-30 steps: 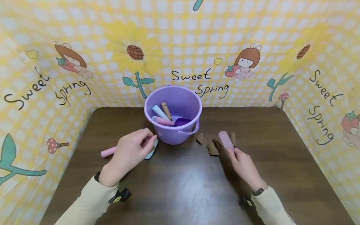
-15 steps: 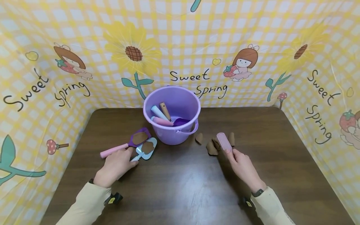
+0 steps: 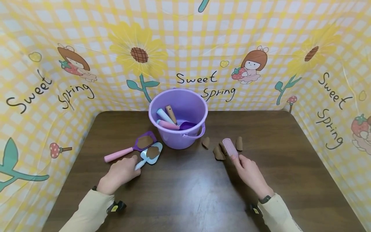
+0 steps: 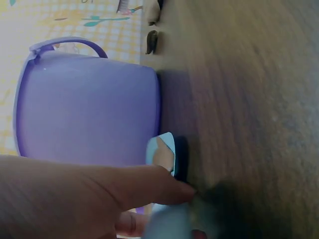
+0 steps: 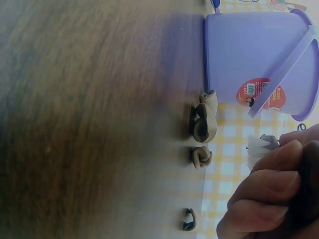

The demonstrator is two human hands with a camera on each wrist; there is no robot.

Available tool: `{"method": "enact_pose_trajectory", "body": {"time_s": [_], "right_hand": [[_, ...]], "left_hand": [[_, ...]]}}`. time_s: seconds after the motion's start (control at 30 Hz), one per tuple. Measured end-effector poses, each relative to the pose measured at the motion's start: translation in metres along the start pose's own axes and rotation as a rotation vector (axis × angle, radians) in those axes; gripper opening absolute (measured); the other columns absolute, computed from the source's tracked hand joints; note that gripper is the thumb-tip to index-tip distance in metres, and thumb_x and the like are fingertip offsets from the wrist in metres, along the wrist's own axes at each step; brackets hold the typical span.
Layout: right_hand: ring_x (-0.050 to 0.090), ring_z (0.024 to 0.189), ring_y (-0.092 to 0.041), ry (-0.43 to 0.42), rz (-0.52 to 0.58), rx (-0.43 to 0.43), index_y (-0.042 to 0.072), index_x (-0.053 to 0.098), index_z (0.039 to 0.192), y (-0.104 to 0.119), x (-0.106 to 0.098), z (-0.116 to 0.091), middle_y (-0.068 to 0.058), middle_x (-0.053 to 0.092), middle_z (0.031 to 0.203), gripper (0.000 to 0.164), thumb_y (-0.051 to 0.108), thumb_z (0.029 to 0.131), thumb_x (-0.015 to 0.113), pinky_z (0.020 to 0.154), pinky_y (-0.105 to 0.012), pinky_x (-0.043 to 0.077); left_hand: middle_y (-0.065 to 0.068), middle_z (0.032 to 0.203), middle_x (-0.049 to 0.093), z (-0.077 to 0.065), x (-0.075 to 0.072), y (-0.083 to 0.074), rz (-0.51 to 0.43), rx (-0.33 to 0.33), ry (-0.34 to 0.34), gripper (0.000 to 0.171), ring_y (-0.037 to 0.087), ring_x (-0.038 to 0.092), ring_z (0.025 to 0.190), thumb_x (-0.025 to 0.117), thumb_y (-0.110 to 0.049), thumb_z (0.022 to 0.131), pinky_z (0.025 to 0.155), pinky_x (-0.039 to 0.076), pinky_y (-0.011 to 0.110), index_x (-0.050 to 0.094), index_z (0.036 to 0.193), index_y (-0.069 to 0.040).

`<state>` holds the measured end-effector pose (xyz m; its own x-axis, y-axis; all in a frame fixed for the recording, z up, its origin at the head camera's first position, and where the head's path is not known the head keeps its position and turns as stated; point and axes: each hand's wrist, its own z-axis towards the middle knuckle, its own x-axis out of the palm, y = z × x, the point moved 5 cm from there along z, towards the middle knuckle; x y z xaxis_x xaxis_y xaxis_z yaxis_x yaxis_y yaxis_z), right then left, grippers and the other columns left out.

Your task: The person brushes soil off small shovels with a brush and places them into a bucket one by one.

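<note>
My left hand (image 3: 120, 174) grips the handle of a small light-blue shovel (image 3: 145, 154) with a brown patch in its blade. In the left wrist view the thumb lies along the blurred handle (image 4: 169, 221). Just behind it lies a purple shovel (image 3: 150, 134) with a pink handle (image 3: 118, 154), its blade also brown inside. On the right, my right hand (image 3: 252, 172) holds a pink-backed brush (image 3: 230, 147), whose white bristles (image 5: 260, 149) show in the right wrist view. Curved brown pieces (image 3: 218, 152) lie beside the brush, apart from its handle end.
A purple bucket (image 3: 181, 137) stands at the back middle, holding tools with light-blue (image 3: 166, 116), pink (image 3: 168, 125) and brown (image 3: 171, 114) handles. One brown piece (image 3: 205, 142) lies near its right side, another (image 3: 239, 143) right of the brush. Patterned cloth (image 3: 185, 45) walls the table.
My left hand has come down and left from above the light-blue shovel to grip its handle, uncovering both shovel blades. The brush in my right hand has shifted slightly left and down.
</note>
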<state>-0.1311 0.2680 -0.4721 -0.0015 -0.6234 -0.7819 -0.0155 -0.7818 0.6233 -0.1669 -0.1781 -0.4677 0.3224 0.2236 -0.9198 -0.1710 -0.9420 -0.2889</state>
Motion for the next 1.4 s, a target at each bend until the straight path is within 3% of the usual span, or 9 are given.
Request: {"method": "enact_pose_trajectory", "body": {"time_s": [0.2, 0.43, 0.53, 0.7, 0.83, 1.13, 1.4], "right_hand": [[0.044, 0.058, -0.018, 0.003, -0.006, 0.004, 0.008, 0.051, 0.08, -0.001, 0.001, -0.002, 0.0, 0.04, 0.065, 0.039, 0.032, 0.11, 0.052, 0.055, -0.033, 0.037], [0.046, 0.059, -0.019, 0.024, 0.002, 0.01, 0.008, 0.053, 0.083, 0.001, 0.003, -0.001, -0.001, 0.042, 0.067, 0.037, 0.032, 0.11, 0.053, 0.057, -0.033, 0.039], [0.046, 0.06, -0.018, 0.033, 0.008, 0.008, 0.007, 0.053, 0.083, 0.003, 0.004, -0.001, -0.001, 0.042, 0.067, 0.036, 0.032, 0.11, 0.054, 0.057, -0.032, 0.038], [0.045, 0.059, -0.017, 0.063, 0.009, 0.014, 0.006, 0.055, 0.087, 0.005, 0.007, -0.002, -0.001, 0.043, 0.068, 0.034, 0.032, 0.109, 0.055, 0.054, -0.03, 0.037], [0.046, 0.059, -0.017, 0.084, 0.011, 0.027, 0.005, 0.056, 0.09, 0.007, 0.01, -0.002, -0.002, 0.044, 0.069, 0.032, 0.031, 0.109, 0.055, 0.054, -0.03, 0.038], [0.043, 0.057, -0.015, 0.077, 0.013, -0.006, 0.009, 0.053, 0.081, 0.015, 0.016, -0.005, 0.001, 0.041, 0.066, 0.034, 0.03, 0.108, 0.058, 0.054, -0.028, 0.036], [0.041, 0.054, -0.012, 0.1, 0.028, -0.054, 0.01, 0.053, 0.081, 0.025, 0.023, -0.007, 0.003, 0.041, 0.064, 0.033, 0.03, 0.108, 0.059, 0.051, -0.026, 0.034]], "left_hand": [[0.005, 0.07, 0.051, -0.007, -0.005, -0.009, -0.012, 0.024, -0.024, 0.02, 0.023, 0.05, 0.059, 0.067, -0.02, 0.092, 0.053, 0.042, 0.04, 0.053, 0.095, -0.006], [0.003, 0.067, 0.05, -0.001, 0.011, -0.006, -0.011, 0.101, -0.107, 0.022, 0.02, 0.046, 0.054, 0.067, -0.025, 0.091, 0.047, 0.038, 0.041, 0.05, 0.093, -0.011], [0.002, 0.069, 0.051, -0.005, 0.007, -0.018, -0.035, 0.118, -0.093, 0.022, 0.02, 0.048, 0.055, 0.069, -0.024, 0.091, 0.047, 0.039, 0.04, 0.051, 0.094, -0.012], [0.0, 0.069, 0.051, -0.017, -0.008, -0.052, -0.07, 0.144, -0.065, 0.018, 0.019, 0.047, 0.056, 0.07, -0.02, 0.091, 0.048, 0.038, 0.036, 0.053, 0.093, -0.013], [0.0, 0.066, 0.05, -0.017, -0.014, -0.077, -0.071, 0.175, -0.059, 0.018, 0.017, 0.046, 0.055, 0.07, -0.015, 0.09, 0.048, 0.037, 0.034, 0.052, 0.09, -0.013], [-0.001, 0.067, 0.05, 0.001, -0.007, -0.12, -0.117, 0.295, -0.054, 0.019, 0.016, 0.048, 0.056, 0.07, -0.011, 0.088, 0.049, 0.04, 0.033, 0.052, 0.087, -0.014], [-0.002, 0.072, 0.054, 0.017, 0.011, -0.145, -0.226, 0.341, -0.053, 0.012, 0.013, 0.051, 0.059, 0.071, -0.008, 0.089, 0.054, 0.044, 0.03, 0.059, 0.092, -0.01]]}}
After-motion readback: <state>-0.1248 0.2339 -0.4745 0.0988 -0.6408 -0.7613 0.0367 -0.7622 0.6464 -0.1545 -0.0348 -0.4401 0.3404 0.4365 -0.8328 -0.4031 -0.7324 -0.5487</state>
